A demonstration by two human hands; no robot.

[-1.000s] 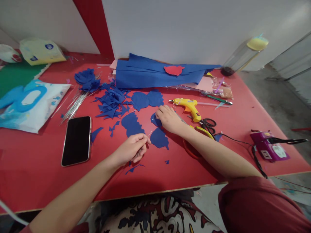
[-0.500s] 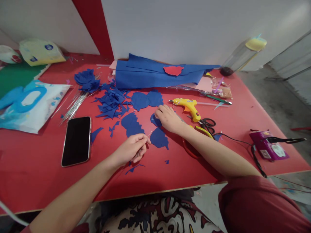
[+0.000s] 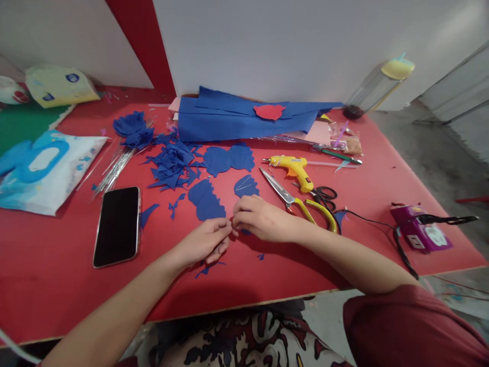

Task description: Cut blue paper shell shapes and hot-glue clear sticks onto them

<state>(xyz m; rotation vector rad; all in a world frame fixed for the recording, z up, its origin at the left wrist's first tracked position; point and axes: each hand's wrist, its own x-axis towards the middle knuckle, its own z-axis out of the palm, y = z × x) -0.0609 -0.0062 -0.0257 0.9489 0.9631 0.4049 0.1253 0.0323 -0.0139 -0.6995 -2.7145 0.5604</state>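
Note:
My left hand (image 3: 208,239) is closed in a pinch; the thin wire seen in it a moment ago is now almost wholly hidden by fingers. Fingertip to fingertip with it, my right hand (image 3: 262,219) is also pinched, and what it grips is covered. Just beyond the right hand lies a blue scalloped petal (image 3: 241,189) with a bent V-shaped wire (image 3: 244,184) on it. Another blue piece is mostly hidden under that hand. Left of these rests a blue scalloped cutout (image 3: 206,200), and a further blue cutout (image 3: 229,159) lies behind.
Yellow-handled scissors (image 3: 282,189), a yellow glue gun (image 3: 292,165) and black-handled scissors (image 3: 326,192) lie at right. Leftward are blue scraps (image 3: 171,163), silver wires (image 3: 118,165), a phone (image 3: 117,227) and a wipes pack (image 3: 76,173). Folded blue sheets (image 3: 229,120) lie behind.
My right hand has come back from the petal to meet my left fingertips, uncovering the V-shaped wire on the petal and the scissors' blades. My left hand has stayed nearly in place.

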